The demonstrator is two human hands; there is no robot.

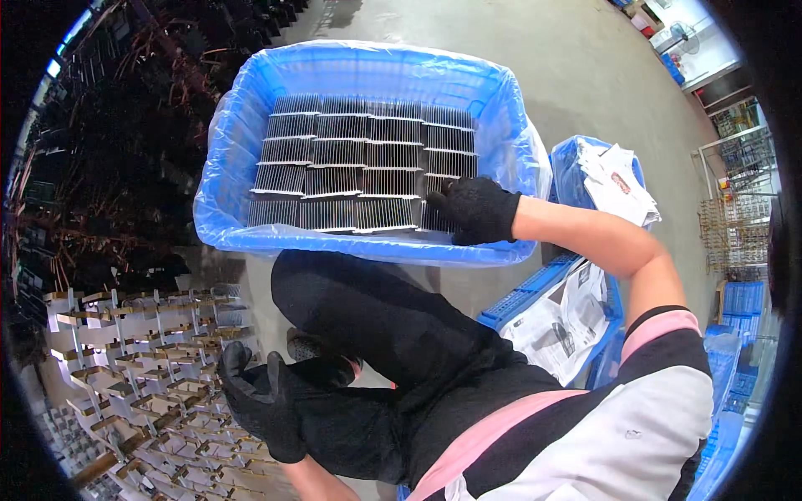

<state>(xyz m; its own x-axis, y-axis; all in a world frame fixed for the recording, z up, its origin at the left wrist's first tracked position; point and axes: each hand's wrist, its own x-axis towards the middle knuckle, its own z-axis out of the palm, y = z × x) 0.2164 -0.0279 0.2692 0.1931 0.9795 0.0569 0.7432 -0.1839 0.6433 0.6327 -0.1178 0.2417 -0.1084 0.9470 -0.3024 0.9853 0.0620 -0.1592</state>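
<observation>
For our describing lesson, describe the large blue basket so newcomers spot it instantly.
From the person's black-trousered knee, look just beyond: the large blue basket lined with clear plastic. Unlike the smaller paper-topped baskets to its right, it holds rows of finned pieces.

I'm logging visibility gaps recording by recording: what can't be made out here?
Head view: whether the right hand grips anything; the back of its glove hides this.
Head view: the floor of the large bin; finned parts cover it.
Head view: the inside of the lower crate; papers lie over it.
Head view: the left forearm beyond the lower edge, cut off.
</observation>
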